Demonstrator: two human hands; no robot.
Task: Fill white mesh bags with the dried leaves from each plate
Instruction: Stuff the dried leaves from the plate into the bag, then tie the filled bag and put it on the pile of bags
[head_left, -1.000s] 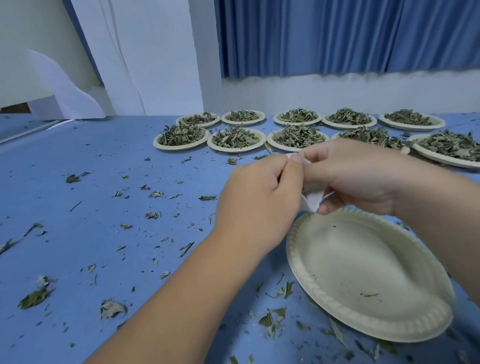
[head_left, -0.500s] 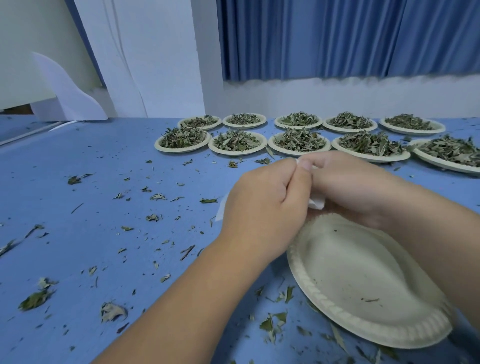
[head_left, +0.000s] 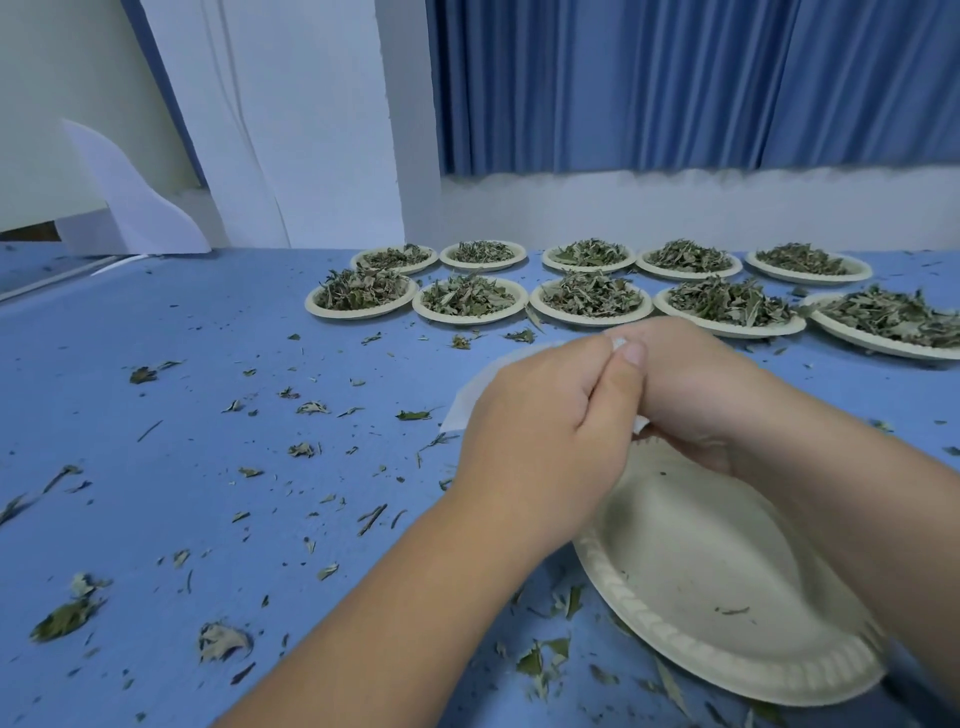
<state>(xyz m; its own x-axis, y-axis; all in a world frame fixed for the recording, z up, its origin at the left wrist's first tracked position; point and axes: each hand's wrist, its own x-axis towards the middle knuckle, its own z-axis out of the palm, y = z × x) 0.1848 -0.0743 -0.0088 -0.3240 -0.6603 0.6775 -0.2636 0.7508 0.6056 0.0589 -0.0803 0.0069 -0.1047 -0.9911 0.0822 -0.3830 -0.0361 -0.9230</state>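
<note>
My left hand (head_left: 540, 441) and my right hand (head_left: 696, 395) meet above the far rim of an almost bare paper plate (head_left: 717, 587). Both pinch a white mesh bag (head_left: 470, 400) between them; a flat part of it sticks out past the left hand's knuckles, and small bits show between the fingers. Most of the bag is hidden by the hands. Several paper plates heaped with dried leaves (head_left: 587, 296) stand in two rows at the back of the blue table.
Loose leaf scraps (head_left: 65, 618) litter the blue table (head_left: 182, 467) on the left and in front of the near plate. A white foam board (head_left: 280, 119) leans at the back left, and a blue curtain (head_left: 675, 83) hangs behind.
Both hands have sunk a little toward the near plate and closed tighter together. More of the white bag now sticks out to the left of my left hand.
</note>
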